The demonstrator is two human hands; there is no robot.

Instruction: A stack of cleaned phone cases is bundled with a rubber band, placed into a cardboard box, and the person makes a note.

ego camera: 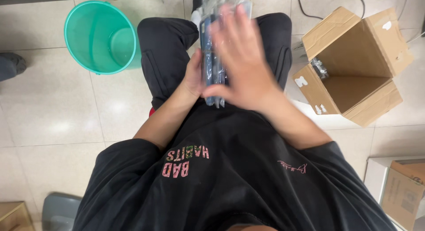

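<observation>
Both your hands are on a stack of flat dark packets in clear wrap, held over your lap.

Your left hand (193,76) grips the stack of packets (213,49) from its left edge, fingers curled round behind it and hidden. Your right hand (241,62) lies across the front of the stack, blurred, its fingers spread apart and flat against the wrap rather than closed round it. The stack stands on end between your knees, above the tiled floor (53,120). A teal bucket (99,36) stands to your left; an open cardboard box (354,67) lies tipped on its side to your right.
</observation>
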